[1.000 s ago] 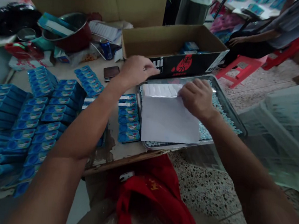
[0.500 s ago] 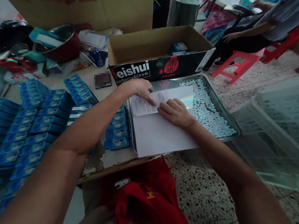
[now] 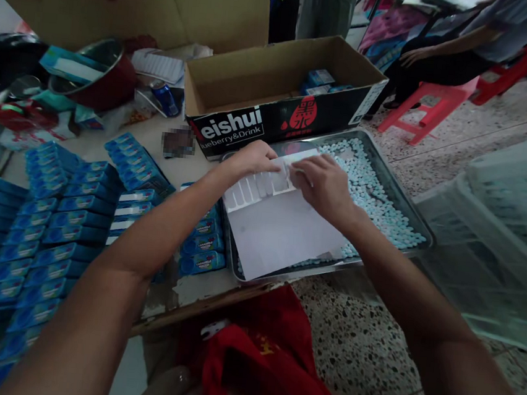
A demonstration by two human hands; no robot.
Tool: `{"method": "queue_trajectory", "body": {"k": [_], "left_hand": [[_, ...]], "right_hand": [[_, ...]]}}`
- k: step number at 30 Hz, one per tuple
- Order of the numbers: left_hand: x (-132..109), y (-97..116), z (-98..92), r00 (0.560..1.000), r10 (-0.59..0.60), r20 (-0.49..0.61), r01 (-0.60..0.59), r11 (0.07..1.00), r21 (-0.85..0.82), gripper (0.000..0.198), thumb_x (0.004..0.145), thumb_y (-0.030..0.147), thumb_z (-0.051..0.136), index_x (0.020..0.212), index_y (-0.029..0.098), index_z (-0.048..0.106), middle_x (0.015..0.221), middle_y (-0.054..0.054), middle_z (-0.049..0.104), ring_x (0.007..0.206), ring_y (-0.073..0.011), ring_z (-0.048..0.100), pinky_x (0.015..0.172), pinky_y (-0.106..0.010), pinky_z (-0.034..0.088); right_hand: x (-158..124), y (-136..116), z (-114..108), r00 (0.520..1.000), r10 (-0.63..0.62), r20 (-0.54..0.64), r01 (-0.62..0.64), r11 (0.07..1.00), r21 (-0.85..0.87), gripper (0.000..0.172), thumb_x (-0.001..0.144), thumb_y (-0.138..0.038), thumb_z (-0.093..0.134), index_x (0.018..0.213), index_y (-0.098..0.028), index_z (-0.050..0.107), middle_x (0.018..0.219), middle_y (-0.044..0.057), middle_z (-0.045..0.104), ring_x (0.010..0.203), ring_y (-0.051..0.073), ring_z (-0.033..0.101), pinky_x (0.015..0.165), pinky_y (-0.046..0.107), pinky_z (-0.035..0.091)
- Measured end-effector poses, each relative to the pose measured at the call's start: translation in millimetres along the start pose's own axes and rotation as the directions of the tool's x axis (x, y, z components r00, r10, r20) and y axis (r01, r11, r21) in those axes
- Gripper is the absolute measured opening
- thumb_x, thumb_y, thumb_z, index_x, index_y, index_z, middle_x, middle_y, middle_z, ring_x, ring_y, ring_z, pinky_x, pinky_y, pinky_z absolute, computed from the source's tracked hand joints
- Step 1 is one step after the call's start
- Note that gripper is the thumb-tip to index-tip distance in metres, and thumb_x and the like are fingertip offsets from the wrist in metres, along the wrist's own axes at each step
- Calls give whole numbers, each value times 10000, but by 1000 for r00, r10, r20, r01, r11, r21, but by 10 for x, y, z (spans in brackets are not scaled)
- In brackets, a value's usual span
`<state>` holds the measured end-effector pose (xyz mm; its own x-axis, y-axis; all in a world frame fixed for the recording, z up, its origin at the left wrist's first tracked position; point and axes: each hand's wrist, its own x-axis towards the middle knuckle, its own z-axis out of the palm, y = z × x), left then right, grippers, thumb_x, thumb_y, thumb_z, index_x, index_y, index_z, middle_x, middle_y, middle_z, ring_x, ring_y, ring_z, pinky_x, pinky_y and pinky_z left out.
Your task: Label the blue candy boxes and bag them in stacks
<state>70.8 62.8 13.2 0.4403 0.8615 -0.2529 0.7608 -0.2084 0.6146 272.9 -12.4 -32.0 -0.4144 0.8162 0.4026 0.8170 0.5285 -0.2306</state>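
Note:
A white sticker sheet (image 3: 289,225) lies slanted over the left part of a metal tray (image 3: 419,247). Its far part carries a row of pale, shiny strips. My left hand (image 3: 255,159) is at this row, fingers drawn together on the sheet's strips. Close beside it, my right hand (image 3: 323,181) is closed in a pinch above the sheet. A clear, pale strip (image 3: 287,174) shows between the two hands, apparently raised at its edge; the right fingertips are partly hidden. Small light-blue tablets (image 3: 375,199) cover the tray's right side.
Many blue packs (image 3: 75,220) stand in rows at the left, with more (image 3: 201,263) beside the tray. Behind the tray is an open carton (image 3: 252,125) with several blue packs inside. Translucent bins (image 3: 497,232) stand right. A person sits near a red stool (image 3: 433,108).
My right hand has risen slightly and turned from lying on the sheet to a pinch. My left index finger has drawn back from pointing. The view has shifted a little.

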Motion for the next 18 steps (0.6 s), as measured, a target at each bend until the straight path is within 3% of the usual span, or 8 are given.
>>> {"method": "queue_trajectory", "body": {"k": [2,6,10,13,15,18], "left_hand": [[36,40,-11,1000,22,15,-22,1000,-7,93,788,261,719,732,197,756,619,30,575,644,-142,516,640,-283,352],[44,97,-52,1000,22,1,-22,1000,3,280,846,260,698,585,182,633,583,25,527,619,-131,477,625,-293,329],[-8,45,-56,999,-41,-2,41,996,-83,275,845,256,692,586,185,632,596,12,548,639,-147,514,635,-304,350],[-28,-19,-31,997,-83,11,83,984,-158,195,830,257,676,646,200,703,634,-6,614,680,-174,575,660,-318,394],[-30,-52,-17,995,-100,6,100,984,-145,140,796,247,684,671,211,736,652,-10,648,703,-186,603,663,-318,407],[-39,-69,-10,994,-105,-5,104,991,-84,113,764,233,675,689,205,755,644,1,641,688,-174,590,644,-298,400]], "right_hand": [[124,43,22,996,53,-66,-55,998,-32,380,1081,-278,410,1291,-195,715,1281,137,733,1154,320,597,1024,470,453],[290,50,220,998,41,-43,-44,995,-90,390,1068,-247,416,1363,-251,672,1320,130,712,1208,347,569,1004,509,443],[187,17,410,999,27,-37,-31,993,-118,493,1050,-201,410,1522,-228,551,1467,151,647,1296,362,527,1042,530,422],[30,-4,442,1000,2,-24,-5,992,-128,497,1051,-185,394,1524,-190,544,1561,167,584,1322,353,515,1064,522,401],[-57,-13,408,1000,-12,-4,11,993,-120,438,1054,-203,406,1437,-204,618,1466,155,656,1248,344,545,1035,516,402],[-138,-22,303,1000,4,-24,-7,991,-132,305,1037,-258,474,1215,-273,721,1160,107,751,1101,334,570,957,503,401]]}}
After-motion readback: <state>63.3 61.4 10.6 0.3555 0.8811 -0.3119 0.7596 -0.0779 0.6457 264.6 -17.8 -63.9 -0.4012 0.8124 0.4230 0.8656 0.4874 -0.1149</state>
